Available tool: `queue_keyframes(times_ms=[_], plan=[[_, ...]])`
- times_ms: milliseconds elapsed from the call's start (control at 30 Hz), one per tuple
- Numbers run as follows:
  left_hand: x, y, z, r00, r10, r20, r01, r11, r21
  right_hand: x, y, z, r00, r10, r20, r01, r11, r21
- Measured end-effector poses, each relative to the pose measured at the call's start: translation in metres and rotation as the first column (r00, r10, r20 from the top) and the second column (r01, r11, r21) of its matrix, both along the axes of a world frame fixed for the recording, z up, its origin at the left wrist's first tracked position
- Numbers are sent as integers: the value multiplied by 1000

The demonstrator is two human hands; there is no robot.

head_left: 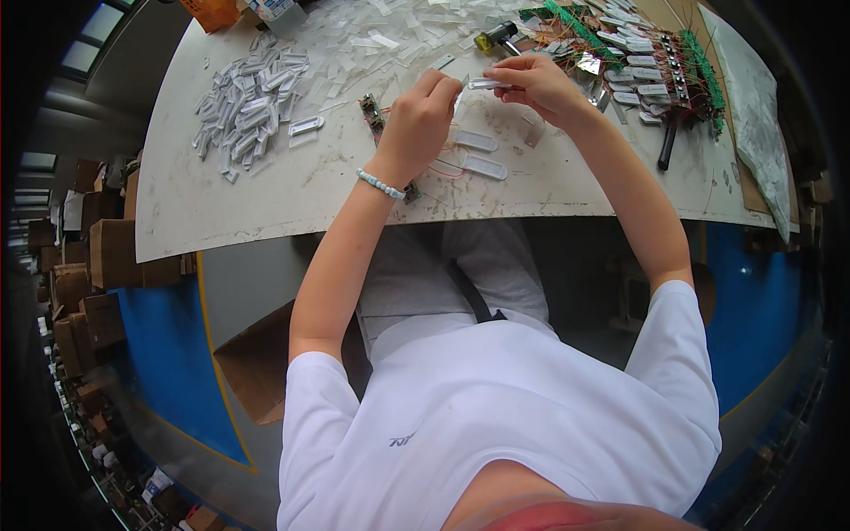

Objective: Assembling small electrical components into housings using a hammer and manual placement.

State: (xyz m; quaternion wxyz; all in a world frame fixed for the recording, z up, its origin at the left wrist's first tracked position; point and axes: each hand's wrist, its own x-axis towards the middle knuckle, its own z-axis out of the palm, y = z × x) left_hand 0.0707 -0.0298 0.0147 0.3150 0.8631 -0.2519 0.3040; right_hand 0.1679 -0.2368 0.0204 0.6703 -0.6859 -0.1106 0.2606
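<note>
My right hand pinches a small oblong plastic case, white and clear, between thumb and fingers above the table. Close by on its left, my left hand is closed, with a thin clear strip at its fingertips; the grip is partly hidden. Two white oblong pieces lie below the hands, with thin red wires running toward the left wrist. A narrow green circuit board lies just left of that hand, partly covered by it. Under the beaded wrist another bit of board shows.
A heap of clear-and-white cases lies at left on the white table. Loose clear pieces cover the far side. Wired circuit boards with white pieces crowd the right, near a black-handled tool and a yellow-and-black tool.
</note>
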Motion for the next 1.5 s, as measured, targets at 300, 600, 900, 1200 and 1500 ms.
queue_keyframes(times_ms=[300, 600, 900, 1200, 1500], plan=[[-6, 8, -3, 987, -74, 145, 51, 986, 157, -13, 1, 6, 972, 109, -206, -98, 993, 60], [-9, 11, -1, 993, -107, 48, 109, 993, -48, -21, 2, -2, 984, 114, -140, -100, 990, 103], [-8, 17, 0, 996, -80, 34, 77, 994, 78, -28, 7, 6, 962, 120, -246, -66, 974, 215], [-8, 12, 0, 996, -78, -43, 77, 997, -31, -31, 12, -3, 992, 109, 63, -112, 992, 50], [9, 27, 1, 758, -236, -608, -22, 922, -386, -32, 13, -3, 968, 69, 243, -75, 997, 15]])
